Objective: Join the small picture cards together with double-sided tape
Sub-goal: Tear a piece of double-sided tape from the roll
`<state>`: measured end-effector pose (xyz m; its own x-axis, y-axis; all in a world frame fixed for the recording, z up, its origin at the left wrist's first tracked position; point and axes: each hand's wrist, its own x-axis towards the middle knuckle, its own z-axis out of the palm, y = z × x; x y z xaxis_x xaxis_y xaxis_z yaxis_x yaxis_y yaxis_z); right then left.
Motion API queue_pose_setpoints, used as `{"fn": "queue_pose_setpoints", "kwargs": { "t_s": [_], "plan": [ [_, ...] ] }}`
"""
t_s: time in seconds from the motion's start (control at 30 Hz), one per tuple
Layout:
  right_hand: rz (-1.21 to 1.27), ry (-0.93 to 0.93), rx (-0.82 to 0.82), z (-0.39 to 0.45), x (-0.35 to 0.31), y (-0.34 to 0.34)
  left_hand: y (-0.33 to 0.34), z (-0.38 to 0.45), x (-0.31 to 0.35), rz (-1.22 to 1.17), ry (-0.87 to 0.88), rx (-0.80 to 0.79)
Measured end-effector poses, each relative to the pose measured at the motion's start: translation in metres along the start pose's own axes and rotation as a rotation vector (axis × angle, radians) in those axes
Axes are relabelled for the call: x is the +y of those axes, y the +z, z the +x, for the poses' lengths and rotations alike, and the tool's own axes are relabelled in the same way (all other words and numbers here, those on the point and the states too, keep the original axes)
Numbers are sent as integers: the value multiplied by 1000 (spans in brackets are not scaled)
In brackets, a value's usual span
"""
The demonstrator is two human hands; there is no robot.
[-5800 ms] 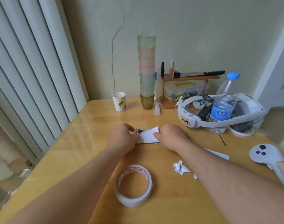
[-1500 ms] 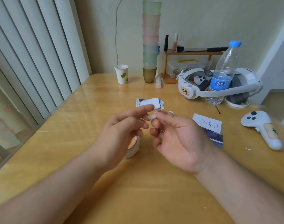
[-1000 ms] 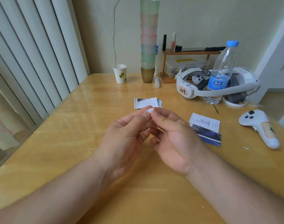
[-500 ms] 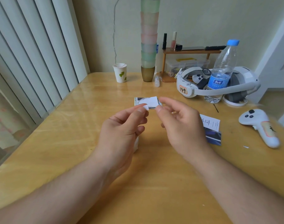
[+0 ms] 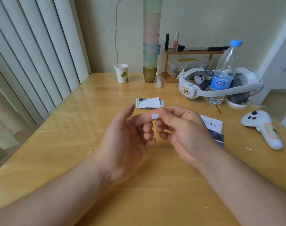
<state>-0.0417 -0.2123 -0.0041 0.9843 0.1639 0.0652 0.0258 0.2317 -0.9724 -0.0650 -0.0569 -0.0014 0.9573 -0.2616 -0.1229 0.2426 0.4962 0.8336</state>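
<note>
Since half a second ago the hands have closed together again: the right hand (image 5: 184, 128) pinches a tape scrap (image 5: 155, 116) against the left hand (image 5: 122, 141), whose fingers are loosely spread. The card stack (image 5: 149, 103) waits beyond; more cards (image 5: 214, 128) lie unjoined.

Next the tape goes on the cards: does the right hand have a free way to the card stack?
Probably yes: the card stack lies just beyond the right hand, nothing between.

Soft daylight from left – glare streaks on table (image 5: 83, 101); edges warped, hands slightly blurred.
</note>
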Motion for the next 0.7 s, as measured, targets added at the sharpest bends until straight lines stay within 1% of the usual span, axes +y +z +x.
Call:
{"fn": "queue_pose_setpoints", "kwargs": {
  "t_s": [0.13, 0.2, 0.4, 0.6, 0.7],
  "plan": [
    [-114, -58, 42, 1, -1, -4, -5, 1, 3, -136, -112, -112],
    [-176, -106, 50, 2, -2, -5, -7, 2, 4, -165, -137, -144],
    [-232, -152, 39, 2, 0, -7, -7, 0, 2, -61, -93, -184],
    [-186, -137, 23, 3, -3, -9, -8, 1, 0, 17, -46, -193],
    [-253, -201, 94, 5, 0, -9, -9, 1, -1, 12, -45, -200]
  ]
}}
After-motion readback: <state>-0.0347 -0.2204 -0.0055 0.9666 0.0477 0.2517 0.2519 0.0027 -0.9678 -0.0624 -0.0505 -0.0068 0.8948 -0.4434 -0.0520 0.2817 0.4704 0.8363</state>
